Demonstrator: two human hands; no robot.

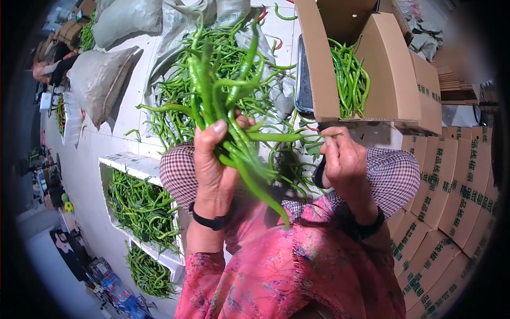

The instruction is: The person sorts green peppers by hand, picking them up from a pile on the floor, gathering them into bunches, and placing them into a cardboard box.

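Observation:
My left hand (211,159) is closed around a bunch of long green chili peppers (204,87), which fan out above and below the fist. One green chili pepper (276,137) sticks out sideways from the bunch toward my right hand (344,159). The right thumb and fingers pinch its thin end. Beneath the bunch lies a large pile of green chili peppers (175,87) on a spread sack. To the right, an open cardboard box (396,69) holds more green chili peppers (350,80) along its near side.
A white foam box (127,159) full of green peppers stands at left, with a further heap of peppers (149,271) below it. Stuffed sacks (101,80) lie at upper left. Stacked printed cartons (446,186) fill the right side. A dark-rimmed tray (304,80) sits beside the open box.

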